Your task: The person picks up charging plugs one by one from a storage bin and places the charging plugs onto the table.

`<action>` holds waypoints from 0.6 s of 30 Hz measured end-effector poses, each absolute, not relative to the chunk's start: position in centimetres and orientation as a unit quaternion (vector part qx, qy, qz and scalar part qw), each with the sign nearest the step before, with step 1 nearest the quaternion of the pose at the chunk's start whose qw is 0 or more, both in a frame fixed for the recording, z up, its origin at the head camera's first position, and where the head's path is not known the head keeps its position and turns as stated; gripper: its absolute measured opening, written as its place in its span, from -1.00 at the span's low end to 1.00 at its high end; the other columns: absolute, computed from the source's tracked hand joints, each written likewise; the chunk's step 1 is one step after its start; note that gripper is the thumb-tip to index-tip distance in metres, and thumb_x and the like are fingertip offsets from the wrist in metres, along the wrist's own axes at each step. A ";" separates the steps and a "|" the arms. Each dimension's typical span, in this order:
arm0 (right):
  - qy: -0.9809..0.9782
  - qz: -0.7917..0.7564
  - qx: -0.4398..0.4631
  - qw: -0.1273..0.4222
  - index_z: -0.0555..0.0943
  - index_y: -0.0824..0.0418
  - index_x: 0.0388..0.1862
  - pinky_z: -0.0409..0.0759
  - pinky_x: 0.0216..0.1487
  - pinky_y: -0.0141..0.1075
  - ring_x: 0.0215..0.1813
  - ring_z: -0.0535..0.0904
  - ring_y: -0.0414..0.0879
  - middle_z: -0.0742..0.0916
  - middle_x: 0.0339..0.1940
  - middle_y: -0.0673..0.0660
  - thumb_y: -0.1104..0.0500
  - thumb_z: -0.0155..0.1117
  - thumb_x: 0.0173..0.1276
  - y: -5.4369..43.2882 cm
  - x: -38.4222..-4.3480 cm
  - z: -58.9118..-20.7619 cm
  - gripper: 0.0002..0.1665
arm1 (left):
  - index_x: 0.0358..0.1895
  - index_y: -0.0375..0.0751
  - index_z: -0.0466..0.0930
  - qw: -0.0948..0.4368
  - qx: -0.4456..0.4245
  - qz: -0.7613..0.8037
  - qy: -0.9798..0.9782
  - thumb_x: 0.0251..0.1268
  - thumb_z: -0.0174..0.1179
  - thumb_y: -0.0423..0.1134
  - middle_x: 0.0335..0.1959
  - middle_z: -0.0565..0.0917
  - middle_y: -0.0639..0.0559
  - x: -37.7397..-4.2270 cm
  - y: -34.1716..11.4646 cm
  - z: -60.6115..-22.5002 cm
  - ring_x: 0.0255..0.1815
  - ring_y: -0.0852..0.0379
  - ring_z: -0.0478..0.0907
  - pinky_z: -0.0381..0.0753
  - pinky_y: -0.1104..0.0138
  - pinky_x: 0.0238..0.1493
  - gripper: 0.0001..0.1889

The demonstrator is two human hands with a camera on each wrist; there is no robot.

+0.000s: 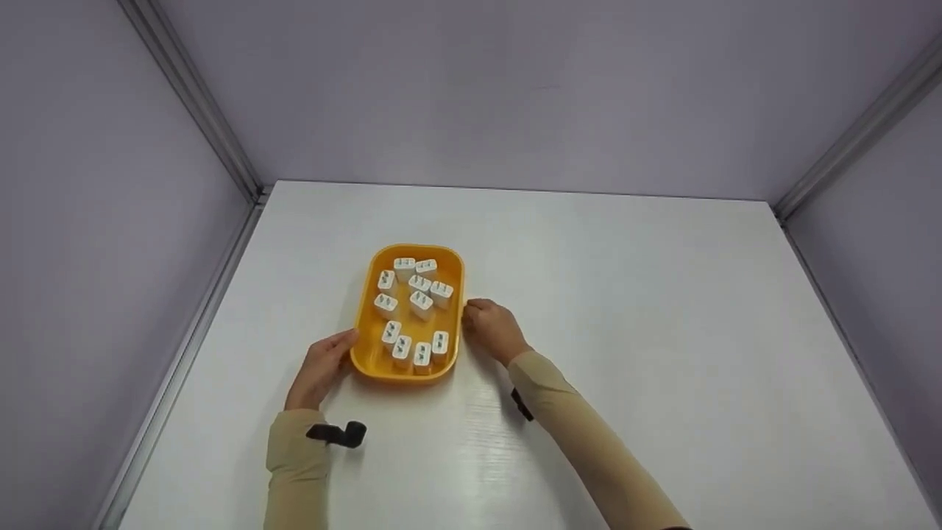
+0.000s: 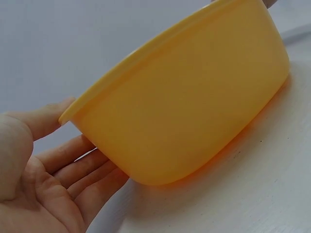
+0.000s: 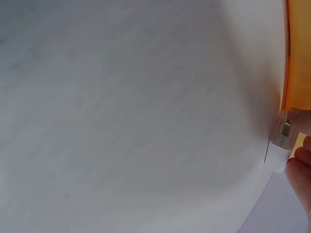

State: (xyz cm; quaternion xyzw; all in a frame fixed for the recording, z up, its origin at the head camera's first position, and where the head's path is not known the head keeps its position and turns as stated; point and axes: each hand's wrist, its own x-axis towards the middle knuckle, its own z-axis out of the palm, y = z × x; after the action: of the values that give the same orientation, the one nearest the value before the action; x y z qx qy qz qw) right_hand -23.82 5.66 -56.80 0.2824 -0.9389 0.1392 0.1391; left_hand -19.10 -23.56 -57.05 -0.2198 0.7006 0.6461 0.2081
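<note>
A yellow plastic tub (image 1: pixel 397 379) stands on the white table, holding several white power adapters (image 1: pixel 422 302), most with their two-pin faces up. My left hand (image 1: pixel 324 366) is at the tub's near left corner. In the left wrist view its thumb is at the rim and its straight fingers (image 2: pixel 90 177) lie against the outer wall. By the right side of the tub, my right hand (image 1: pixel 497 329) pinches another white power adapter (image 3: pixel 282 138) between thumb and fingers. That adapter's printed face and dark port show in the right wrist view; the head view hides it.
The white tabletop (image 1: pixel 647 331) extends to the right of the tub. Grey panels (image 1: pixel 471 96) close off the back and both sides, with metal rails (image 1: pixel 199 103) at the corners. A black wrist mount (image 1: pixel 338 434) sticks out from the left sleeve.
</note>
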 end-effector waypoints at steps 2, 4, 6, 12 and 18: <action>-0.935 0.149 0.281 0.157 0.69 0.31 -0.10 0.70 0.06 -0.23 -0.01 0.72 0.04 0.77 -0.09 0.23 0.29 0.26 0.30 5.8 -23.9 -56.8 -0.78 | 0.43 -0.09 0.27 0.206 -0.217 0.644 0.704 0.43 -0.02 0.16 0.44 0.39 -0.01 -19.1 -23.6 -57.0 0.17 0.17 0.39 0.47 0.36 0.32 -0.37; -0.930 0.157 0.280 0.179 0.69 0.32 -0.13 0.71 0.02 -0.22 -0.05 0.72 0.05 0.78 -0.13 0.24 0.28 0.28 0.30 5.9 -23.9 -56.8 -0.80 | 0.42 -0.10 0.29 0.200 -0.212 0.645 0.706 0.41 -0.01 0.17 0.39 0.43 -0.03 -19.1 -23.7 -57.0 0.07 0.20 0.42 0.51 0.48 0.14 -0.36; -0.929 0.161 0.273 0.192 0.69 0.33 -0.20 0.72 -0.03 -0.22 -0.09 0.73 0.06 0.77 -0.17 0.25 0.24 0.31 0.28 6.0 -24.0 -57.0 -0.82 | 0.42 -0.12 0.30 0.195 -0.206 0.648 0.707 0.40 0.00 0.18 0.36 0.46 -0.05 -19.0 -23.8 -57.0 -0.04 0.24 0.44 0.50 0.55 -0.02 -0.35; -0.939 0.164 0.253 0.168 0.65 0.33 -0.31 0.73 -0.05 -0.16 -0.12 0.73 0.11 0.77 -0.20 0.28 0.24 0.31 0.27 5.9 -23.9 -57.3 -0.86 | 0.43 -0.18 0.26 0.187 -0.194 0.662 0.699 0.43 -0.01 0.12 0.42 0.40 -0.10 -18.8 -23.7 -57.2 -0.04 0.34 0.46 0.53 0.62 -0.11 -0.36; -0.938 0.173 0.253 0.160 0.66 0.33 -0.25 0.71 0.02 -0.16 -0.05 0.72 0.13 0.77 -0.13 0.30 0.23 0.28 0.31 6.1 -23.8 -57.2 -0.84 | 0.45 -0.16 0.24 0.189 -0.200 0.656 0.702 0.45 -0.03 0.11 0.46 0.35 -0.09 -18.8 -23.6 -57.2 0.16 0.22 0.42 0.54 0.48 0.15 -0.37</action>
State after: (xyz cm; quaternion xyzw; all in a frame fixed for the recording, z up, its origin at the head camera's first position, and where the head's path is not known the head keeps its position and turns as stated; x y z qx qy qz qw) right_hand -23.84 6.07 -57.16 0.2534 -0.9382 0.1733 0.1598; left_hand -18.83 -23.60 -57.25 -0.1997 0.7024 0.6565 0.1891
